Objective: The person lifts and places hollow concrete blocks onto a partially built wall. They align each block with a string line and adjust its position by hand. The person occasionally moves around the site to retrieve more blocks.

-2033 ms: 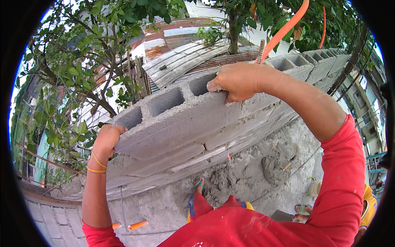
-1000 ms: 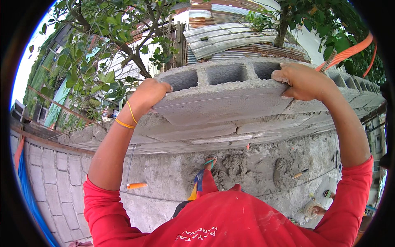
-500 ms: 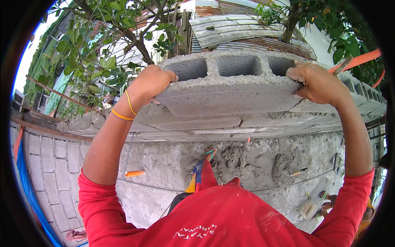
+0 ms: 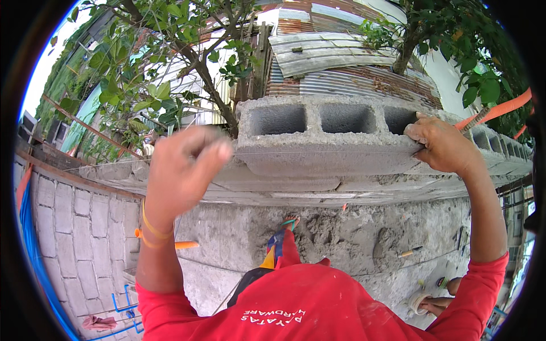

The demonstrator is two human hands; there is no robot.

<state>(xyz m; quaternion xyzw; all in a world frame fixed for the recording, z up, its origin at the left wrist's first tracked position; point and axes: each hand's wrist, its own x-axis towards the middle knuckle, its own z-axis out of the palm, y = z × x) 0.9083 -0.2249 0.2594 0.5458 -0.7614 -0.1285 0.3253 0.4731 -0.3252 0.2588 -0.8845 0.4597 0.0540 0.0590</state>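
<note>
A grey hollow concrete block (image 4: 318, 156) sits on top of the block wall, its three open cells facing up. My right hand (image 4: 441, 141) is closed on its right end, the fingertips in the right cell and the thumb against the near face. Away from the block's left end, my left hand (image 4: 187, 167) is in the air, blurred by motion, with thumb and fingers apart and nothing visible in it. A thin string (image 4: 284, 152) runs along the near face of the block.
More hollow blocks (image 4: 495, 145) continue the course on the right, beside an orange corrugated pipe (image 4: 500, 109). Wet mortar (image 4: 324, 230) and a wooden-handled tool (image 4: 409, 252) lie on the floor below. Another person's legs (image 4: 441, 304) show at lower right. Branches (image 4: 205, 74) overhang the wall.
My left hand has let go of the block's left end and moved down and left. My right hand stays on the right end. The whole view has shifted slightly.
</note>
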